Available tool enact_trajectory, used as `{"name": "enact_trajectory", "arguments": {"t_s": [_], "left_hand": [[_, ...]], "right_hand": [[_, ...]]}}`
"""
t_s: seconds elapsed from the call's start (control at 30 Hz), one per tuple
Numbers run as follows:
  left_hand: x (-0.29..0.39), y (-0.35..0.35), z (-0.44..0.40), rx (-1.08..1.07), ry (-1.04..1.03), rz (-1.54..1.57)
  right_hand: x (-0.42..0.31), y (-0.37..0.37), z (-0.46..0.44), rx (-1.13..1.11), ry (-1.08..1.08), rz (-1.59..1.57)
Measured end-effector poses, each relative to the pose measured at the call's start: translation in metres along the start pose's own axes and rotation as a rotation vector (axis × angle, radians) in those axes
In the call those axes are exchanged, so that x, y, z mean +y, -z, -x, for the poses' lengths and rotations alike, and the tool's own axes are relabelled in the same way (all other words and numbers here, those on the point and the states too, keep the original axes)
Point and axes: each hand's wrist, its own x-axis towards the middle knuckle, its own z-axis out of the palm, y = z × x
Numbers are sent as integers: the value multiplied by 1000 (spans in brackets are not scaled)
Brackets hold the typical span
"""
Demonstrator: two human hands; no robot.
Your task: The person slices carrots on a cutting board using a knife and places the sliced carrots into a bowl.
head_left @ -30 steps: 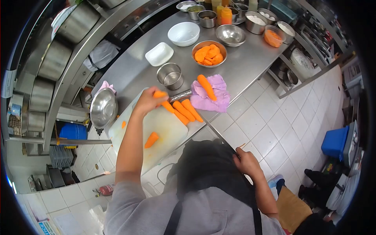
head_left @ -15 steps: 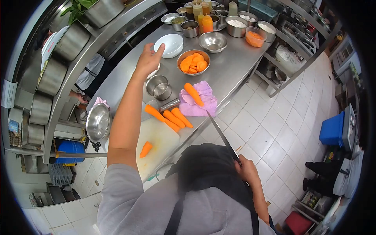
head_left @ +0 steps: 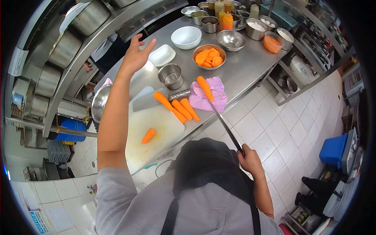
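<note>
My left hand (head_left: pixel 138 55) is raised over the far left of the steel table, fingers spread and holding nothing. Just right of it sits a white rectangular dish (head_left: pixel 162 55). My right hand (head_left: pixel 250 160) is wrapped round the handle of a long knife (head_left: pixel 226 126), its tip close to a carrot (head_left: pixel 205 88) on a pink cloth (head_left: pixel 220 96). Several peeled carrots (head_left: pixel 181 111) lie beside the white cutting board (head_left: pixel 137 137), which bears a cut carrot piece (head_left: pixel 149 136). A broad-bladed cleaver (head_left: pixel 152 102) rests behind them.
Carrot slices fill a steel bowl (head_left: pixel 209 67). Around it stand a white bowl (head_left: pixel 186 38), an empty steel bowl (head_left: pixel 231 40) and a steel pot (head_left: pixel 170 76). Squeeze bottles (head_left: pixel 228 21) and containers line the back. A shelf of pans (head_left: pixel 64 49) rises at left; people stand nearby.
My left hand has moved left, away from the white bowl, uncovering the rectangular dish. The view has shifted, and the knife still stays in my right hand.
</note>
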Motion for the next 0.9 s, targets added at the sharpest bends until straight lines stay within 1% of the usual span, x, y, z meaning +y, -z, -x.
{"name": "enact_trajectory", "arguments": {"t_s": [0.03, 0.1, 0.17, 0.23, 0.27, 0.33, 0.37, 0.43, 0.5, 0.57, 0.63, 0.7, 0.77, 0.83, 0.87, 0.9], "left_hand": [[-2, 1, 5, 1, -3, 29], [-7, 0, 14, 16, 19, 47], [-12, -5, 22, 26, 34, 67], [-19, -16, 28, 1, 44, 78], [-21, -22, 28, 0, 46, 80], [-21, -33, 29, -12, 59, 48], [-19, -39, 28, -13, 59, 49], [-13, -54, 27, -212, 31, -37], [-7, -86, 31, -386, 102, -12], [2, -120, 39, -533, 72, -114], [-25, -184, 45, -444, -93, -185], [-16, -226, 54, -538, 126, -212], [-9, -253, 66, -548, 241, -134], [4, -266, 83, -491, 235, -278], [4, -270, 87, -478, 247, -290], [3, -276, 91, -432, 319, -179]], "right_hand": [[3, 2, -1, -10, 4, 5], [8, 8, -5, 67, -27, -58], [15, 11, -8, 152, 4, -115], [33, 6, -14, 147, -55, -356], [39, 7, -13, 146, -57, -354], [16, 25, -6, 70, -164, -791], [17, 26, -6, 70, -165, -790], [18, 26, -6, 120, -158, -811], [22, 23, -6, 131, -175, -785], [26, 18, -6, 144, -188, -762], [28, 12, -3, 152, -210, -762], [26, 9, 2, 141, -212, -769], [24, 5, 8, 117, -205, -780], [21, -2, 12, 148, -224, -744], [20, -3, 15, 150, -242, -737], [22, -7, 17, 139, -233, -736]]}}
